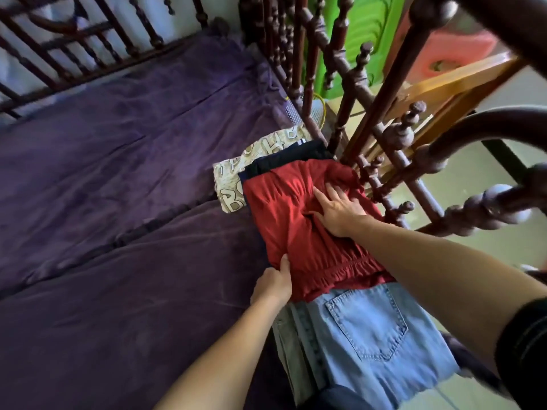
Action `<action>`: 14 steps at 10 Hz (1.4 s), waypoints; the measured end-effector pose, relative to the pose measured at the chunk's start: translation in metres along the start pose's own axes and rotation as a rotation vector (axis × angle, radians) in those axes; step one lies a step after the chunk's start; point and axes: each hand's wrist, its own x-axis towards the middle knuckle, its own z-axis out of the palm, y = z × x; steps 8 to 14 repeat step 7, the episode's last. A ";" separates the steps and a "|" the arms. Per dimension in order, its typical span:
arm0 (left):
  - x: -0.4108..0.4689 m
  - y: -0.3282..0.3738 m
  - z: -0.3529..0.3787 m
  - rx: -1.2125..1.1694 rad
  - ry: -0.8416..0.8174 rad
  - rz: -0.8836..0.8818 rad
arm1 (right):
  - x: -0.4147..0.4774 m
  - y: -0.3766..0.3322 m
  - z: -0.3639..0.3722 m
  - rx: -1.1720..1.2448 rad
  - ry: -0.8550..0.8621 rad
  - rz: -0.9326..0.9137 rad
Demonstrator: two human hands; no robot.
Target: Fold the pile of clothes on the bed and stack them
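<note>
A folded red garment (284, 220) with a gathered waistband lies on top of a stack at the bed's right side. Under it show a black garment (284, 159) and a cream printed cloth (231, 184). Folded light-blue jeans (361, 327) lie just in front of the red piece, back pocket up. My right hand (337, 207) presses flat on the red garment, fingers spread. My left hand (273, 281) grips the red garment's left edge, thumb on top and fingers tucked beneath the fabric.
The purple bedspread (118, 187) covers the mattress to the left. A dark turned-wood bed rail (384, 161) stands close on the right of the stack. Beyond it are green (364, 34) and pink plastic furniture and a wooden frame.
</note>
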 end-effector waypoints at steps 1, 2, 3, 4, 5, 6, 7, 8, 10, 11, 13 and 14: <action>-0.016 -0.001 -0.012 0.071 0.269 0.186 | -0.051 0.003 -0.002 -0.031 0.125 0.027; -0.034 -0.008 -0.017 0.343 0.532 0.709 | -0.123 0.010 0.028 -0.051 0.114 0.100; -0.042 -0.010 -0.008 0.633 0.397 1.090 | -0.179 0.016 0.053 -0.012 0.042 0.192; -0.039 -0.005 -0.005 0.811 0.264 1.092 | -0.208 0.014 0.051 0.073 0.030 0.220; -0.034 0.009 -0.009 0.783 0.350 1.071 | -0.230 0.008 0.029 0.241 0.111 0.255; -0.032 0.028 0.000 0.758 0.307 1.045 | -0.253 0.003 -0.007 0.333 0.361 0.226; -0.028 0.028 0.021 0.830 0.253 0.998 | -0.273 -0.002 -0.064 0.566 0.803 0.159; -0.028 0.028 0.021 0.830 0.253 0.998 | -0.273 -0.002 -0.064 0.566 0.803 0.159; -0.028 0.028 0.021 0.830 0.253 0.998 | -0.273 -0.002 -0.064 0.566 0.803 0.159; -0.028 0.028 0.021 0.830 0.253 0.998 | -0.273 -0.002 -0.064 0.566 0.803 0.159; -0.028 0.028 0.021 0.830 0.253 0.998 | -0.273 -0.002 -0.064 0.566 0.803 0.159; -0.028 0.028 0.021 0.830 0.253 0.998 | -0.273 -0.002 -0.064 0.566 0.803 0.159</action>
